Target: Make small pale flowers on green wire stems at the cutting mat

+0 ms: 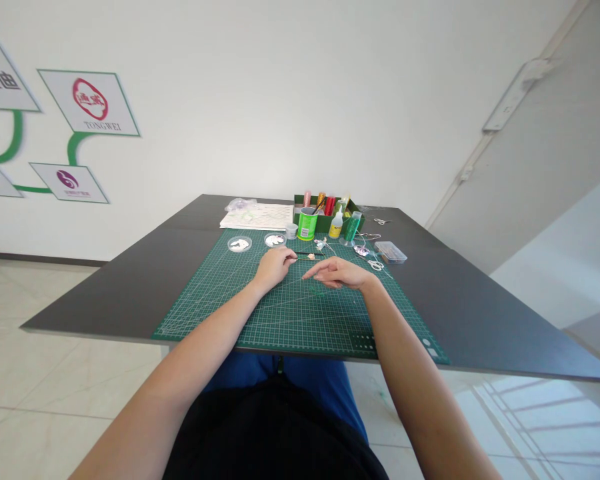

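My left hand (275, 267) is closed in a pinch over the green cutting mat (280, 320). Between its fingertips is a thin stem with a small pale-pink flower (311, 257) at its far end. To the right, my right hand (339, 273) hovers near the flower, index finger stretched out and the others loosely bent; nothing clearly shows in it. A faint green thread (318, 291) appears below its fingers. Just beyond the flower lies a dark thin stick (307, 253).
Two shallow dishes (240, 245) with white pieces sit left. Behind stand a green can (307, 225), a glue bottle (336, 224), a green thread spool (353, 228) and a box of spools (300, 200). Scissors (375, 265) and a clear plastic case (391, 252) lie right.
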